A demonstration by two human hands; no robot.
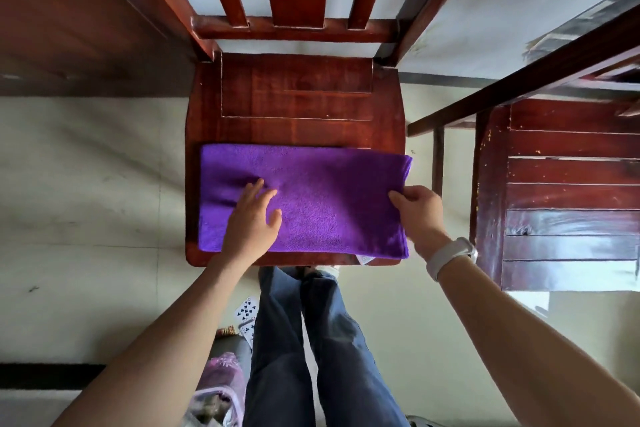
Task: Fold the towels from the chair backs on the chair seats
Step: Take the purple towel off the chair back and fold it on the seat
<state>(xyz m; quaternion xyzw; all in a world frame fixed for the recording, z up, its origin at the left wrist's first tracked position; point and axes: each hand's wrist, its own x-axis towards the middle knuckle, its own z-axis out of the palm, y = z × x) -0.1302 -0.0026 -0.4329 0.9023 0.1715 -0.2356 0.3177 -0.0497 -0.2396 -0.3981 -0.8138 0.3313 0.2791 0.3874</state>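
A purple towel (322,198) is shown lying flat on the front half of a wooden chair seat (298,97), already folded into a rectangle whose long axis runs left to right across the seat. The left hand (252,218) is laid on the towel's left-of-centre area with fingers straight and slightly spread, pressing the cloth down. The right hand (420,210) is placed at the towel's right short edge, where the cloth is pinched between thumb and curled fingers; a white wristband (450,258) is worn on that wrist. A small label (365,259) is seen protruding at the towel's near right corner, close to the seat's front rim.

The next fold is judged to turn on this arrangement: because the long axis lies crosswise, the gripped right end would be carried leftward over the pinned half, the left hand serving as anchor near the intended crease. The right hand is therefore the nearer to the free edge. A second chair (568,191) stands just beside, to the right. Playing cards (246,312) lie on the floor below.
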